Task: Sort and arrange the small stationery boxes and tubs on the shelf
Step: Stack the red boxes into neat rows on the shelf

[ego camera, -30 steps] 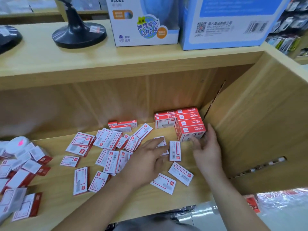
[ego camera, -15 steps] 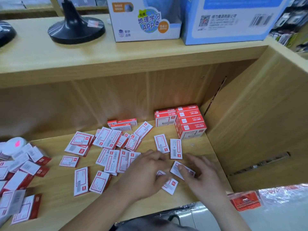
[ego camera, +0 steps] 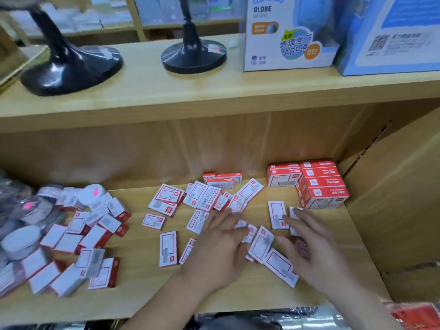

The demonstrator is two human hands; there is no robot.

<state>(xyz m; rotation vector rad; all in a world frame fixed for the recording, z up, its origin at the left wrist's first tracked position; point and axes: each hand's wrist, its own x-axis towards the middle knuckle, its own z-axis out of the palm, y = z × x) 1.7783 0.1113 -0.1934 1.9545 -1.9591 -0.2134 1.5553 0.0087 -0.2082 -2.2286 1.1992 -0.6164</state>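
- Loose small boxes [ego camera: 260, 244], white with red frames and red ends, lie scattered flat across the middle of the lower shelf [ego camera: 142, 296]; their print is too blurred to read.
- The left hand [ego camera: 219, 253] lies over several of them, fingers spread and straight.
- The right hand [ego camera: 312, 256] is just beside it over more boxes, fingers spread and loosely bent, pinching nothing.
- A neat stack of red boxes [ego camera: 321, 186] fills the shelf's back right corner.
- Round tubs [ego camera: 91, 191] with white lids and pink marks sit at the left edge, among a heap of more boxes [ego camera: 71, 246].
- On the upper shelf [ego camera: 166, 91] stand two black stands [ego camera: 192, 55], a carton [ego camera: 285, 36] reading "GLOBE" and "APP", and a blue carton [ego camera: 392, 36] with a QR code.
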